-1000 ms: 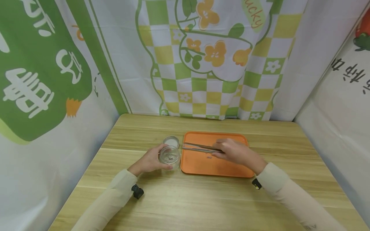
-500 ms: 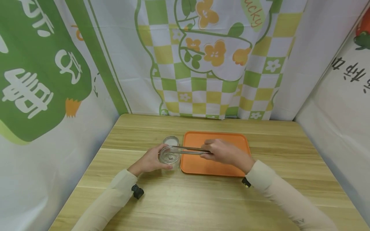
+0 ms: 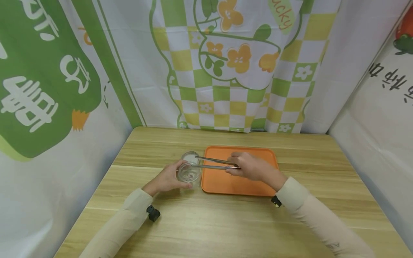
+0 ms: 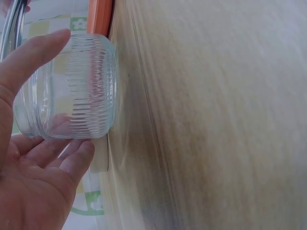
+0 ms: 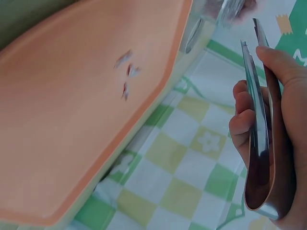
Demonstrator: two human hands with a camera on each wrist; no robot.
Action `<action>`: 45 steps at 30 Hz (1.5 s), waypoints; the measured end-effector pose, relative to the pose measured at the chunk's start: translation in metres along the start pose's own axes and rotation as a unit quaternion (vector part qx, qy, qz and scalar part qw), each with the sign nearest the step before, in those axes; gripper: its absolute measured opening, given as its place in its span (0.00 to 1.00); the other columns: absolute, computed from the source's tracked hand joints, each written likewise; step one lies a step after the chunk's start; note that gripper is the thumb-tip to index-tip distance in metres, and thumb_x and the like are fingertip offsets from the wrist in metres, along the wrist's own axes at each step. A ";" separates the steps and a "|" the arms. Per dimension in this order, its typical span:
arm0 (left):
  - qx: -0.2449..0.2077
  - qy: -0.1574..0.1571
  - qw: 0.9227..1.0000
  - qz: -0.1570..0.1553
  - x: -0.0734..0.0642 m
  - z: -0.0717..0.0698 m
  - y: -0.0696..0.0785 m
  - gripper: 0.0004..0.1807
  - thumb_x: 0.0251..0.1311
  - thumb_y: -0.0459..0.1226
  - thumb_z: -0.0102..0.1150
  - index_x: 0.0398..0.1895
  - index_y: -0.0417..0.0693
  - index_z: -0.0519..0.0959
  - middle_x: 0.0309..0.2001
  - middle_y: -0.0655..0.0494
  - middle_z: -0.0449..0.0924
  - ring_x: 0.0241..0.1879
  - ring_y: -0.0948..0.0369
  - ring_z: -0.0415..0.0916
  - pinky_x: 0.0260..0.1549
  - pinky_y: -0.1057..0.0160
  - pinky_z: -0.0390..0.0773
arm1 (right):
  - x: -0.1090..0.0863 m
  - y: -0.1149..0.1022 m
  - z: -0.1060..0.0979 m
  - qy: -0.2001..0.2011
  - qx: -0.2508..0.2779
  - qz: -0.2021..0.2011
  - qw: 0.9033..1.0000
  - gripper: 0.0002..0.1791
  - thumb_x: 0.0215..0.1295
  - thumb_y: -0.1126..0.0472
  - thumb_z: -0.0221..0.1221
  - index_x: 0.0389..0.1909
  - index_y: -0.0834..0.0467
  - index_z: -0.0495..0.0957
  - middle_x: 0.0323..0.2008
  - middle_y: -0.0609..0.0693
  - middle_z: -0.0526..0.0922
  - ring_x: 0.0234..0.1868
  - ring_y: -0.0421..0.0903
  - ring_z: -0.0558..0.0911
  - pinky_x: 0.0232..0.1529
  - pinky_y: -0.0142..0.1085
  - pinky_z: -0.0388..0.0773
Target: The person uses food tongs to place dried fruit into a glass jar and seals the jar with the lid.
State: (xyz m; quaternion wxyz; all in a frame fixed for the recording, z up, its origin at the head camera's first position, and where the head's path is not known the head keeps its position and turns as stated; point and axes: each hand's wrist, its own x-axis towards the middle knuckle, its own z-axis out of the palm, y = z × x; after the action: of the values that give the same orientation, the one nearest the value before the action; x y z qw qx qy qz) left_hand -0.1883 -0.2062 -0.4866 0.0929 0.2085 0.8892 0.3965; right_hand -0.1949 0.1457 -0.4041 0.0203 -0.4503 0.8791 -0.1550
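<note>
My left hand (image 3: 167, 178) holds a clear glass jar (image 3: 189, 173) from its left side, thumb and fingers on opposite sides of the ribbed wall (image 4: 91, 86). Some small bits show through the mouth at the jar's bottom. In my right hand (image 3: 251, 168) is a pair of metal tongs (image 5: 259, 124), held above the orange tray (image 3: 238, 186) and pointing left. Their arms stand apart with nothing between the tips. In the head view one tip overlaps the jar's rim and the other overlaps the round lid (image 3: 190, 156) behind it.
Three small silvery and red pieces (image 5: 125, 91) lie on the tray in the right wrist view. The tray sits just right of the jar on a wooden table (image 3: 200, 222). A printed curtain (image 3: 226, 107) hangs at the table's back edge.
My right hand has carried the tongs left from over the tray to the jar. Half a second ago their tips were close together over the jar; now they are spread. The left hand stays put.
</note>
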 end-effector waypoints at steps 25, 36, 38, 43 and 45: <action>0.008 0.003 1.000 -0.004 -0.002 -0.001 0.003 0.49 0.49 0.49 0.85 0.72 0.43 0.71 0.64 0.42 0.79 0.65 0.45 0.77 0.64 0.42 0.78 | -0.074 0.052 -0.004 0.046 -0.037 0.048 0.997 0.10 0.71 0.58 0.69 0.30 0.53 0.81 0.25 0.42 0.73 0.25 0.33 0.65 0.25 0.27 0.67; 0.008 0.002 1.000 -0.005 -0.003 0.000 0.003 0.50 0.48 0.47 0.85 0.73 0.41 0.70 0.64 0.41 0.79 0.64 0.44 0.77 0.64 0.42 0.78 | -0.086 0.064 0.006 0.034 -0.021 0.089 0.995 0.08 0.71 0.59 0.69 0.32 0.53 0.81 0.28 0.44 0.76 0.25 0.34 0.68 0.25 0.28 0.69; 0.006 0.001 1.000 -0.007 -0.002 0.000 0.003 0.50 0.48 0.48 0.85 0.73 0.42 0.70 0.64 0.41 0.79 0.64 0.45 0.77 0.64 0.42 0.78 | -0.087 0.067 0.009 0.036 -0.022 0.092 0.995 0.07 0.70 0.60 0.69 0.32 0.54 0.82 0.29 0.45 0.78 0.25 0.34 0.68 0.26 0.28 0.70; 0.001 -0.001 1.000 -0.012 -0.002 0.000 0.004 0.49 0.49 0.49 0.85 0.73 0.43 0.70 0.65 0.42 0.79 0.66 0.45 0.77 0.65 0.42 0.78 | -0.088 0.074 0.015 0.038 -0.016 0.104 0.994 0.05 0.70 0.61 0.69 0.34 0.56 0.84 0.32 0.47 0.82 0.27 0.35 0.71 0.27 0.29 0.72; 0.005 -0.001 1.000 -0.011 -0.002 0.001 0.004 0.49 0.50 0.49 0.84 0.73 0.43 0.70 0.65 0.41 0.79 0.66 0.45 0.77 0.65 0.41 0.78 | -0.088 0.076 0.016 0.039 -0.016 0.109 0.993 0.05 0.70 0.60 0.69 0.35 0.57 0.85 0.33 0.48 0.83 0.28 0.35 0.72 0.27 0.29 0.73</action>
State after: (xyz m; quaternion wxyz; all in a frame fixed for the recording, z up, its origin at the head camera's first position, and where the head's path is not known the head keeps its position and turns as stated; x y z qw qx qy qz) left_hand -0.1846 -0.2042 -0.4837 0.0971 0.1993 0.8932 0.3911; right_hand -0.1991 0.2531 -0.4508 -0.0043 -0.3458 0.9253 -0.1554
